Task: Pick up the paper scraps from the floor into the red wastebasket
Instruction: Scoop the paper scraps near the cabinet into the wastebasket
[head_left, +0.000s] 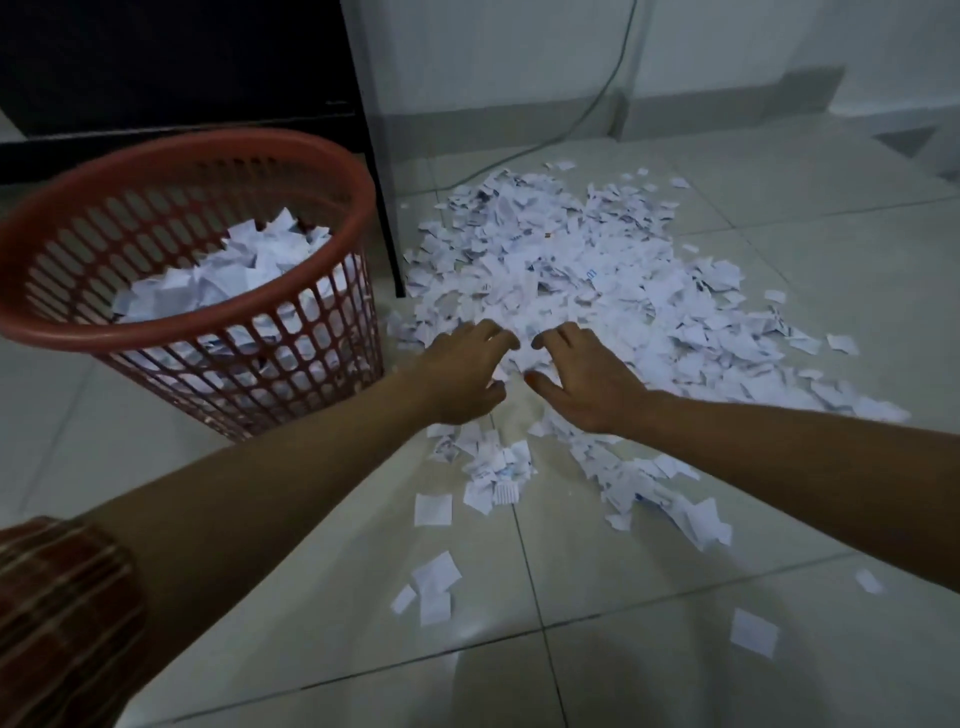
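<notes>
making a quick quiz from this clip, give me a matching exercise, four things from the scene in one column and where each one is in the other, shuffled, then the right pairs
Things
1. red wastebasket
2. big heap of paper scraps
3. thin cable
4. checked sleeve

Places
A. bottom left corner of the view, on the left arm
B. spread over the floor tiles, under both hands
C. standing left of the hands, partly filled with paper
D. running down the far wall to the floor

Pairs: 1-C, 2-B, 3-D, 4-A

The left hand and right hand lie side by side on the heap, fingers curled into it.
</notes>
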